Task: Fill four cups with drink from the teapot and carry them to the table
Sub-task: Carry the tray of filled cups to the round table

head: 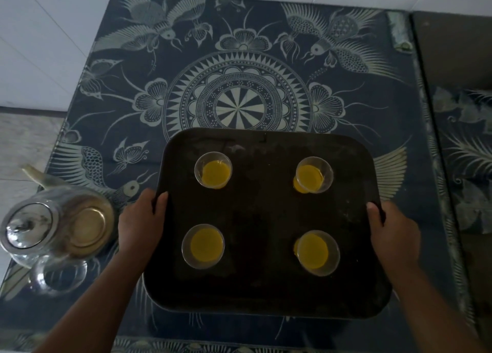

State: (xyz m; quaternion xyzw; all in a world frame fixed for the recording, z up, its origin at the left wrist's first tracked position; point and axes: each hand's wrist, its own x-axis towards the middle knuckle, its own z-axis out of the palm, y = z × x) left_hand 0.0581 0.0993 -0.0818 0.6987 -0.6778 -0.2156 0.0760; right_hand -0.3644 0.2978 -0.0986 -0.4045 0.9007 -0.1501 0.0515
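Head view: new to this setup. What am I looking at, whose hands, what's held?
No robot here: a person wears one wide-angle camera on the head, looking down at their own bare hands. The left hand and right hand grip opposite edges of a dark tray. On it stand four clear cups holding yellow drink. Beneath is a patterned blue cloth. On the left sit a metal teapot and an empty glass.

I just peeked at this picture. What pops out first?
Four clear cups of bright yellow drink, one near each corner of a dark tray in the middle. The left hand and right hand grip its sides. A shiny teapot sits at the left, on a blue cloth with birds and flowers.
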